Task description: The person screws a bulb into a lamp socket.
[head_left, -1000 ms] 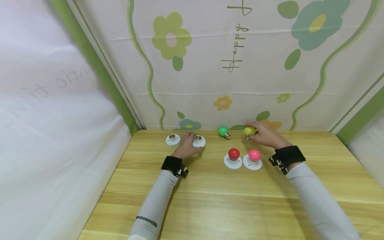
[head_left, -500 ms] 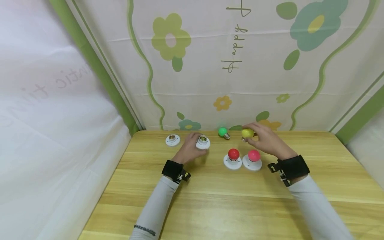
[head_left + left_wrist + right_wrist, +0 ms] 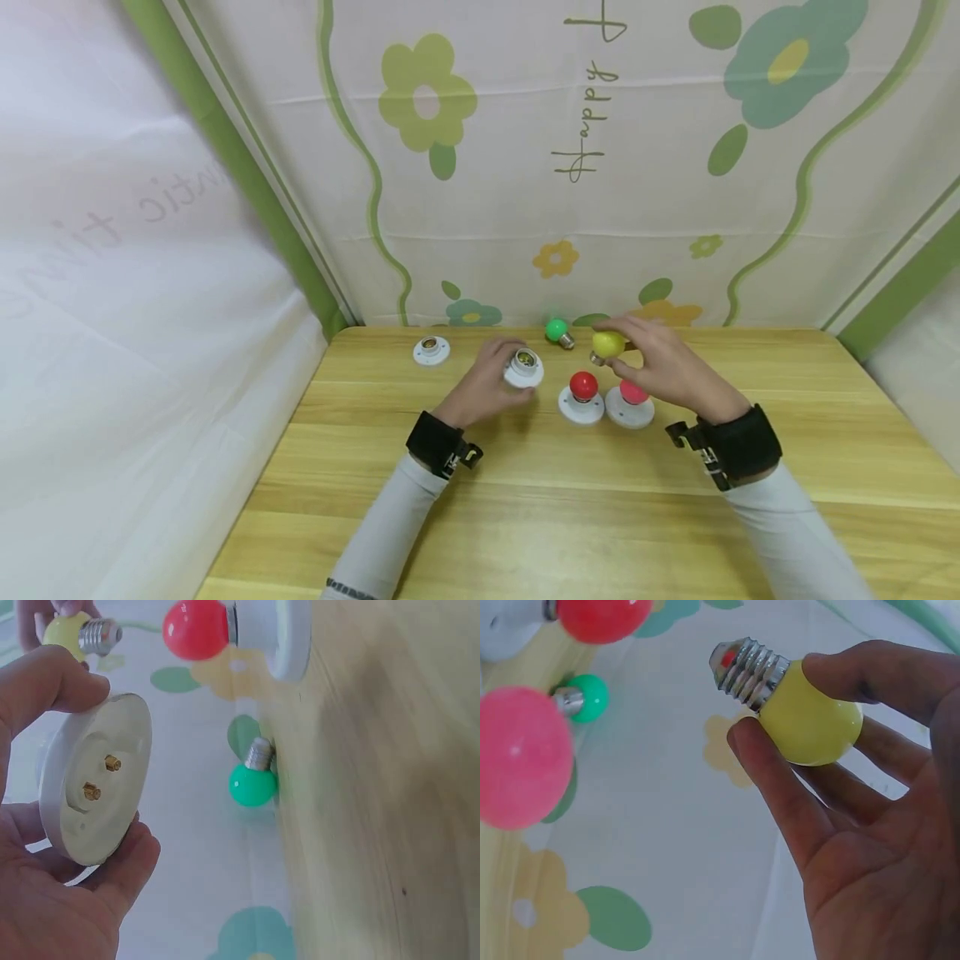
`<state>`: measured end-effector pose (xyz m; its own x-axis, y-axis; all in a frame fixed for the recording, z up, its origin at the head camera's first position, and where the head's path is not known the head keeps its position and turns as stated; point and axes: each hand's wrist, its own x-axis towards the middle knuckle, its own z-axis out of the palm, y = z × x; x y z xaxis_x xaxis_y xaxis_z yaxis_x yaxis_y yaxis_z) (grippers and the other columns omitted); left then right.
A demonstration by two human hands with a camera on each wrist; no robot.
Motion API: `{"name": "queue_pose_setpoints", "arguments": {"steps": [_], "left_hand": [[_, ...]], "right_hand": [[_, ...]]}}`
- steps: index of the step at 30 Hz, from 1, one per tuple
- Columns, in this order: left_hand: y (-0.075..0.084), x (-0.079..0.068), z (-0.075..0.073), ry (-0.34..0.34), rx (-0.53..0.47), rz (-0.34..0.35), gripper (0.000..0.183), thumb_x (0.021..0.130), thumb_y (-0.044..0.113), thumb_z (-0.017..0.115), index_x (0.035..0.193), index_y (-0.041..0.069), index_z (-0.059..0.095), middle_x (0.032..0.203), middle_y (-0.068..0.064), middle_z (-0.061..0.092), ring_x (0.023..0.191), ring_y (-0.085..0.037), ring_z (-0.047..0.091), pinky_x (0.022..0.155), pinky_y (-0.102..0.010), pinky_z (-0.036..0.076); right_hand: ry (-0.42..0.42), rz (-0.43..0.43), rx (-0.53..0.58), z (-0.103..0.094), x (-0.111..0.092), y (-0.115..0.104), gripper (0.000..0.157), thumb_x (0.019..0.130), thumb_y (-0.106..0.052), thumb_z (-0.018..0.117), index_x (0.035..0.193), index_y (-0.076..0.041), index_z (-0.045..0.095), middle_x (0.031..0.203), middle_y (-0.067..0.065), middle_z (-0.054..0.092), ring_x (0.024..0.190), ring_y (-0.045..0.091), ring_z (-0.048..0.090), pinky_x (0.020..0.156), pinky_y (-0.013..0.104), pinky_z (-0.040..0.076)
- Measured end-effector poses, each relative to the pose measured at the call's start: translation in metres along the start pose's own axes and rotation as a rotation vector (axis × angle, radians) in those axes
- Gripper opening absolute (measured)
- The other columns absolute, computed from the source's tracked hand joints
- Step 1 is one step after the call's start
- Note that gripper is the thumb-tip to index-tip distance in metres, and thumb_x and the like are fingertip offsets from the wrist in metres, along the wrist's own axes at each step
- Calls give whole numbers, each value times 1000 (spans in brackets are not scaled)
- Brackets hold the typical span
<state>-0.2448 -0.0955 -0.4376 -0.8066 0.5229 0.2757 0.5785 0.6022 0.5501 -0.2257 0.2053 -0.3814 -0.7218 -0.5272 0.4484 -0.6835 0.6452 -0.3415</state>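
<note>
One lampholder [image 3: 120,802] clamped in left fingers [image 3: 137,859], yellow bulb [image 3: 810,720] in right fingers [image 3: 787,795], red bulb [image 3: 583,384] near, pink bulb [image 3: 633,392] overlapped

Pale glare on the tabletop [image 3: 558,527]

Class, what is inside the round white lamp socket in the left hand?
Inside the round white lamp socket, a golden lining shows; no bulb is fitted. The left wrist view shows two golden terminals underneath, but the inside is hidden there, turned away.
</note>
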Motion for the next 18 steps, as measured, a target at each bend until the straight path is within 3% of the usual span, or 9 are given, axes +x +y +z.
{"name": "queue_pose_setpoints", "arguments": {"steps": [7,13,18], "left_hand": [[7,-7,6,-21,-26,32,70,79,30,76,139,9,45,144,-4,40,129,-16,39,107,-35,38],[14,-11,12,-40,-46,58,72,79,30,77,140,10,45,146,0,39,129,-12,38,107,-33,38],[21,-13,15,-49,-55,129,69,79,31,78,137,10,47,143,0,42,128,-12,39,106,-32,38]], "right_hand": [[5,-50,13,0,-1,-13,53,80,-15,77,128,-11,56,109,-2,60,92,12,58,74,30,57],[10,-94,61,0,-1,-22,53,80,-11,76,128,-10,55,116,-1,59,98,12,57,77,35,57],[15,-180,127,-1,1,-35,56,80,-7,74,132,-11,53,125,2,58,106,12,56,79,35,57]]}}
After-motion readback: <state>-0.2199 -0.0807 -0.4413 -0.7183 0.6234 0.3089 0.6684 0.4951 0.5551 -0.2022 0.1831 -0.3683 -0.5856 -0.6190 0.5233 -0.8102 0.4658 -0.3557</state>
